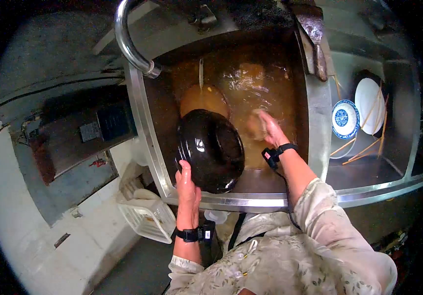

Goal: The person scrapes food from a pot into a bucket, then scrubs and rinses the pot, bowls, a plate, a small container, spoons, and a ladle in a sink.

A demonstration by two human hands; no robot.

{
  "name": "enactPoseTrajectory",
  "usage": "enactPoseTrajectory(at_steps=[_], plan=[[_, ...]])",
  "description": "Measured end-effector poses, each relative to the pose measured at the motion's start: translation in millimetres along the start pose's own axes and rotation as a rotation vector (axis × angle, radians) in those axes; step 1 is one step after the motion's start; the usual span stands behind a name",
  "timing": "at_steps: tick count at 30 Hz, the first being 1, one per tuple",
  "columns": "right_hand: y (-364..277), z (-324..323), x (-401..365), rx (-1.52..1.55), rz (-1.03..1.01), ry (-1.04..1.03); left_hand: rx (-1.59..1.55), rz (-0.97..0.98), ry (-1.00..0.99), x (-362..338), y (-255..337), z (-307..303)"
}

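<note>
My left hand (185,183) grips the lower left rim of a large glossy black bowl (206,160), thumb on the near face. The bowl is tilted over the near left part of a sink basin (155,123) of murky brown water (255,93). To the right of the bowl, my right hand (272,129) is at the water with its fingers curled. A blurred tan thing (255,125) is at its fingertips; its kind cannot be made out. Behind the bowl, a round brownish thing (196,101) lies partly under water, with a thin handle-like piece (201,73) above it.
A curved metal faucet (135,51) hangs over the basin's left rim. On the right divider lies a broad-bladed scraper (317,44). The right basin holds a blue-patterned bowl (345,119), a white oval plate (366,105) and several chopsticks (364,152). A white plastic basket (150,219) stands lower left.
</note>
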State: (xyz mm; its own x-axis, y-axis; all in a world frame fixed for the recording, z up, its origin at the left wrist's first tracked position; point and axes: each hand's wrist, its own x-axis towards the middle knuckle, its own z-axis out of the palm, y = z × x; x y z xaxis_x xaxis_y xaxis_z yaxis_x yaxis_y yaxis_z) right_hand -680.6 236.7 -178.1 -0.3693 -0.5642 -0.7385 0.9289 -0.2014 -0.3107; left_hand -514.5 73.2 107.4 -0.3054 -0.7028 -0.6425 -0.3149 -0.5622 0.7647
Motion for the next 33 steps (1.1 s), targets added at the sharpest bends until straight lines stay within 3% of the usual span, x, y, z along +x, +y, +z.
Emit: enactPoseTrajectory(at_steps=[1,2,3,4,6,7,8,11,12,14,16,18,20,22,26,27,28,29,30,32,33], plan=[[-23,35,-25,0.094,0.062,-0.254,0.031,0.001,-0.018,-2,3,4],[-35,65,-39,0.149,0.059,-0.360,0.060,0.000,-0.040,-4,3,8],[-52,101,-58,0.026,-0.075,-0.513,0.080,-0.009,-0.028,-4,2,6],[-70,133,-80,-0.643,-0.660,-0.510,0.088,-0.024,-0.042,1,-2,5],[-65,182,-126,-0.688,-0.634,-0.483,0.105,0.000,-0.145,2,-5,6],[-62,192,-120,-0.946,-1.100,-0.625,0.131,0.035,-0.187,1,-6,8],[-62,197,-137,-1.206,-1.124,-0.465,0.151,0.059,-0.234,-6,0,13],[-72,182,-108,-1.004,-0.908,-0.374,0.187,0.024,-0.108,-26,6,6],[-75,174,-92,-0.899,-0.834,-0.393,0.169,0.065,-0.145,-36,17,9],[-66,148,-75,-0.714,-0.490,-0.396,0.045,0.113,-0.306,-40,17,0],[-51,127,-77,-0.796,-0.448,-0.277,-0.005,0.076,-0.401,-43,29,-11],[-38,96,-75,-1.009,-0.302,-0.283,-0.051,0.061,-0.409,-60,42,-11],[-35,81,-107,-1.367,-0.147,-0.180,-0.075,0.091,-0.429,-65,46,-26],[8,41,-86,-1.663,-0.257,-0.058,-0.069,0.131,-0.412,-79,54,-32],[-6,45,-147,-1.646,-0.336,-0.022,0.101,0.264,-0.344,-118,82,-25],[-11,54,-167,-1.831,-0.425,0.020,0.101,0.273,-0.353,-125,91,-24],[-17,60,-184,-2.014,-0.520,0.072,0.336,0.272,-0.322,-129,99,-22],[-29,65,-199,-1.906,-0.430,0.018,0.568,0.271,-0.288,-132,104,-18],[-34,63,-206,-1.907,-0.444,0.032,0.564,0.284,-0.298,-135,105,-13],[-41,59,-218,-1.219,-0.537,-0.168,0.769,0.541,-0.474,-138,103,-5],[-49,58,-226,-1.203,-0.580,-0.232,0.706,0.564,-0.473,-140,97,3]])
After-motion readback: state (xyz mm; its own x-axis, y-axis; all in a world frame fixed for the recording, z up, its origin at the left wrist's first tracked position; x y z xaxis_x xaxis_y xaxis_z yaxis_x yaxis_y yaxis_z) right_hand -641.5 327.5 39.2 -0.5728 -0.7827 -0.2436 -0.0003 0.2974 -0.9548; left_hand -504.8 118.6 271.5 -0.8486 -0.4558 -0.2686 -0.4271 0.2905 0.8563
